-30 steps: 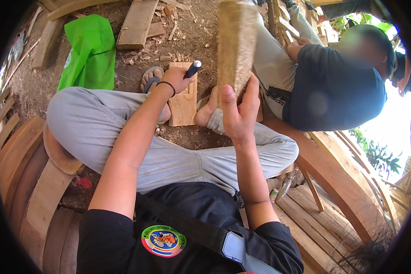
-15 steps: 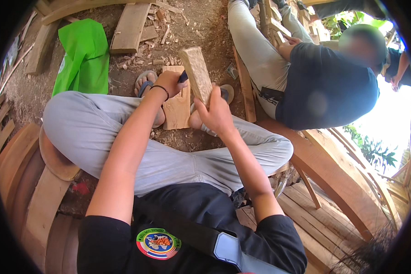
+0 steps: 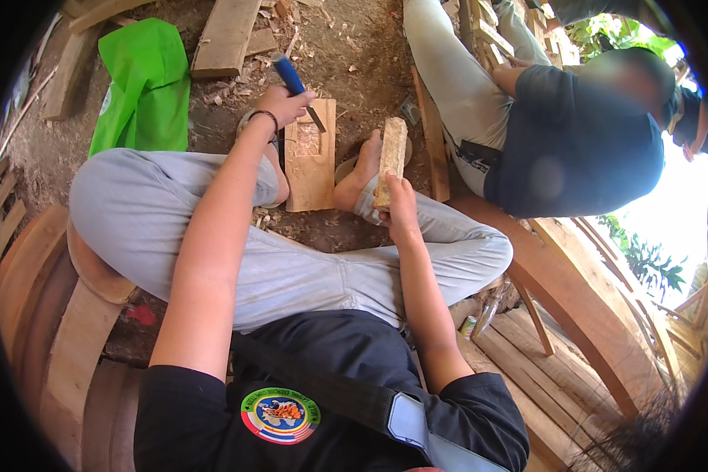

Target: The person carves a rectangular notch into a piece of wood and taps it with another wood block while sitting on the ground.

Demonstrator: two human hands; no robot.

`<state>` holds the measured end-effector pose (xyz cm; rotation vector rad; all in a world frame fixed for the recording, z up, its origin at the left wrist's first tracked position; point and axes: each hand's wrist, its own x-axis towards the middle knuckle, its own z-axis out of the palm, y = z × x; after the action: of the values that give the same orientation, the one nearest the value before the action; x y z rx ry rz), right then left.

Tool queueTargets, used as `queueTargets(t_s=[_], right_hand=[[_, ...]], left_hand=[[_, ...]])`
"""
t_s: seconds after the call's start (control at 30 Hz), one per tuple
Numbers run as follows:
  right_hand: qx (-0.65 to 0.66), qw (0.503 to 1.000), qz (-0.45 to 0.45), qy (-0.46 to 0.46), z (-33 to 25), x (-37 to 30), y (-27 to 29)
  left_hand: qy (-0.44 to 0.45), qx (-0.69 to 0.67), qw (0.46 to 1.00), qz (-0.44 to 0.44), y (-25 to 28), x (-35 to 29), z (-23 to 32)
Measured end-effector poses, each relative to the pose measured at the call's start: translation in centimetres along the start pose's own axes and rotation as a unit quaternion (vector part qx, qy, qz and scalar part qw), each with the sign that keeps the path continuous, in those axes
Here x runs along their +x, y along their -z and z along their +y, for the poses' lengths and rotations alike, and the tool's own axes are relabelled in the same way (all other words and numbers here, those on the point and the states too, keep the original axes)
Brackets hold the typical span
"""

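My left hand (image 3: pixel 283 106) grips a chisel (image 3: pixel 289 75) with a blue handle, tilted so that its dark blade points down toward the board. The pale wooden board (image 3: pixel 311 185) lies on the ground between my feet, with a shallow rough recess (image 3: pixel 307 141) cut in its upper half. I cannot tell whether the blade tip touches the wood. In my right hand (image 3: pixel 401 204), closed round its lower end, is a rough wooden block (image 3: pixel 393 149), held upright over my right foot, apart from the chisel.
A green bag (image 3: pixel 145 86) lies to the left. Beyond the board are planks (image 3: pixel 226 39) and scattered wood chips on dirt. Another person (image 3: pixel 574 141) sits close at the right. Curved timbers (image 3: pixel 558 291) stand at the right, more wood (image 3: pixel 79 346) at the left.
The wooden block has come down and right, away from the chisel. My left hand has risen slightly, and the chisel, earlier mostly hidden, now shows its handle and blade.
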<state>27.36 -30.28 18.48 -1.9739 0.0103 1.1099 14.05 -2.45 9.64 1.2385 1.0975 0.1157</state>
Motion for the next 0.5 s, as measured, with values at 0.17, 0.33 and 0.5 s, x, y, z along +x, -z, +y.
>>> queueTargets(t_s=[0.17,0.33,0.5], right_hand=[[-0.088,0.991,-0.028,0.094,1.6,0.5,-0.8],[-0.236,0.955,-0.035,0.175,2.0,0.4,-1.3],[-0.204,0.954,-0.036,0.215,-0.5,-2.1,-2.2]], left_hand=[[-0.062,0.265,0.962,0.013,-1.1,-0.3,-0.5],[-0.079,0.284,0.956,0.005,-0.6,-0.6,-0.6],[-0.083,0.294,0.951,-0.046,-1.4,-2.2,1.4]])
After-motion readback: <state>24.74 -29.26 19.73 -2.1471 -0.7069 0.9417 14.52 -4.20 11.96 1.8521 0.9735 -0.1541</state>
